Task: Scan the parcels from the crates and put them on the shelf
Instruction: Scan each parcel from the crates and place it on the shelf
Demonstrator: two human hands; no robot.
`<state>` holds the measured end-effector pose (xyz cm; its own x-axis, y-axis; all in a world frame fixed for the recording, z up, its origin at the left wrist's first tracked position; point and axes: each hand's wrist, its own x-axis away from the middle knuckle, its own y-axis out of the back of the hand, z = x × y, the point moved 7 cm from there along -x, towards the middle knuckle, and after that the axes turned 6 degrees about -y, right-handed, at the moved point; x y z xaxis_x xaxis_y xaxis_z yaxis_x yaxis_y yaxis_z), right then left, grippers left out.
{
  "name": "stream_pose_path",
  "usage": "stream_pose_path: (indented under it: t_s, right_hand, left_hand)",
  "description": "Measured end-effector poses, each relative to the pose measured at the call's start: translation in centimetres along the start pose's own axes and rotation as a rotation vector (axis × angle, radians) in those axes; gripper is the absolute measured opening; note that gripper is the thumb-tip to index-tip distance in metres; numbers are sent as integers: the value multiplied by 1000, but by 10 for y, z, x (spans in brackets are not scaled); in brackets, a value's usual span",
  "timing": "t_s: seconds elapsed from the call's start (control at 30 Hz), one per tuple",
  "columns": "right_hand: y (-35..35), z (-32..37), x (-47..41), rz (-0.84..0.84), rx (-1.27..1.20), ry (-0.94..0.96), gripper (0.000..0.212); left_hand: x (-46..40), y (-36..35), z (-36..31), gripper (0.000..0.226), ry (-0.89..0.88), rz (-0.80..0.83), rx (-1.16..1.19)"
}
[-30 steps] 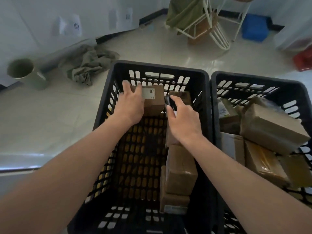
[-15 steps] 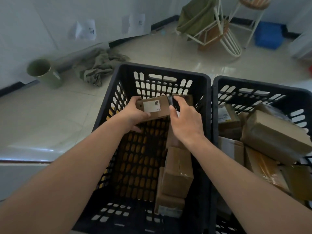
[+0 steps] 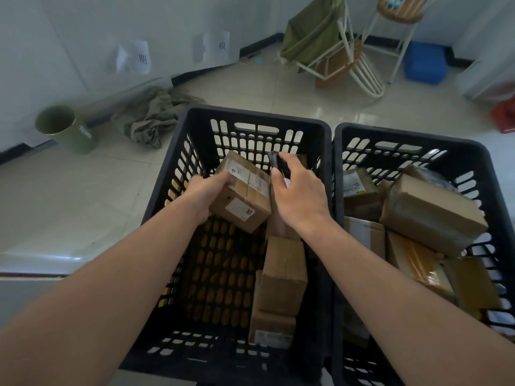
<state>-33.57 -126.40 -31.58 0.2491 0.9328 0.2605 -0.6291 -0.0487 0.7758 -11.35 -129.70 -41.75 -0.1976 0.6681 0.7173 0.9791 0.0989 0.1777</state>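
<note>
My left hand (image 3: 207, 190) grips a small brown parcel (image 3: 242, 195) with white labels, held tilted above the left black crate (image 3: 250, 118). My right hand (image 3: 299, 195) is closed around a dark handheld scanner (image 3: 274, 160), right beside the parcel's far edge. Along the left crate's right side lie several more brown parcels (image 3: 282, 274). The right black crate (image 3: 404, 137) is packed with several brown parcels (image 3: 432, 213). No shelf is in view.
On the tiled floor: a green cylindrical bin (image 3: 65, 129) at the left wall, a crumpled grey-green cloth (image 3: 152, 115), a white wire chair with green fabric (image 3: 331, 43), a stool (image 3: 398, 12), a blue box (image 3: 425, 61), a red object (image 3: 504, 115).
My left hand has lifted the parcel off the crate's far end and turned it, so a long label now faces up. My right hand with the scanner stays beside it.
</note>
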Motion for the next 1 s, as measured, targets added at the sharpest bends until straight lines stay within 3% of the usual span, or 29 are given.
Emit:
stream_pose_path:
  t_s: [0.27, 0.53, 0.63, 0.7, 1.0]
  right_hand:
    - [11, 20, 28, 51, -3, -18, 53]
    - [46, 48, 71, 15, -5, 22, 51]
    - [57, 54, 84, 11, -13, 43, 49]
    - [63, 60, 92, 14, -6, 79, 48]
    - [115, 59, 125, 63, 49, 241, 47]
  left_hand:
    - [33, 15, -23, 79, -172, 182, -82]
    - [79, 39, -61, 103, -380, 296, -231]
    - [101, 44, -73, 87, -430, 353, -254]
    - [115, 49, -79, 76, -465, 353, -235]
    - [183, 54, -98, 79, -720, 209, -96]
